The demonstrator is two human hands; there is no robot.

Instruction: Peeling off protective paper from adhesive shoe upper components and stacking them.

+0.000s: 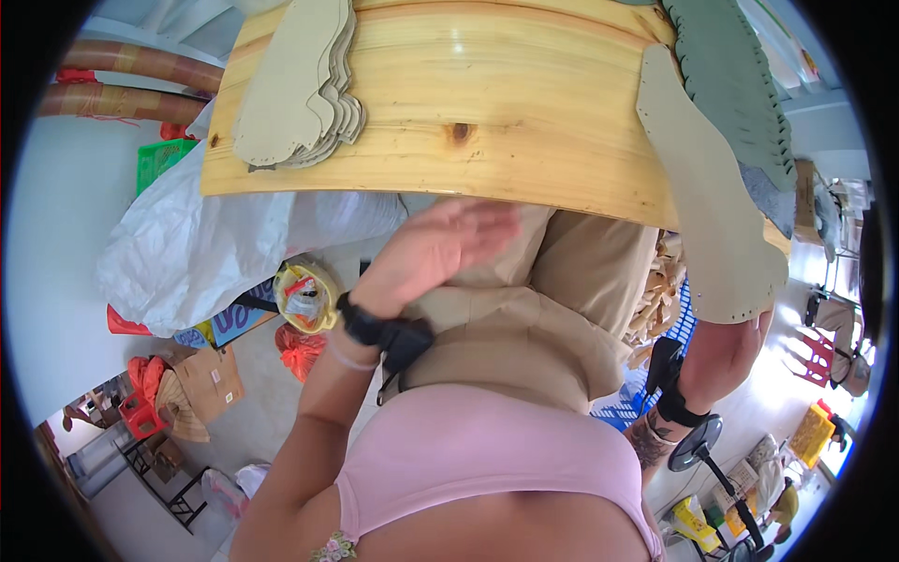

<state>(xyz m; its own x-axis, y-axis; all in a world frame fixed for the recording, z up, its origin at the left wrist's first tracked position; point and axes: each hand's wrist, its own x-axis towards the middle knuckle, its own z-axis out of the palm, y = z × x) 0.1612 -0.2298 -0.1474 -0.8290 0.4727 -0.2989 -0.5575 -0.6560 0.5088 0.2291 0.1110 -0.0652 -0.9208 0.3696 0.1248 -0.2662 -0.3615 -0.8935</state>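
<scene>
My left hand [433,245] is flat with its fingers together, just below the near edge of the wooden table [487,103], and holds nothing; a black strap sits on its wrist. My right hand [735,342] is at the right, its fingers hidden behind a long beige cut piece [702,197] with holes along its rim. That piece lies half on the table and hangs over the edge onto the hand, which seems to grip it. A stack of similar beige pieces [300,94] lies at the table's left. A grey-green stack [740,84] lies at its right.
A big white plastic sack [187,244] and a green crate [164,159] stand left of the table. On the floor are a yellow roll [304,295], a red bag [300,351] and a cardboard box [211,379]. A blue crate [688,318] of tan offcuts sits at the right.
</scene>
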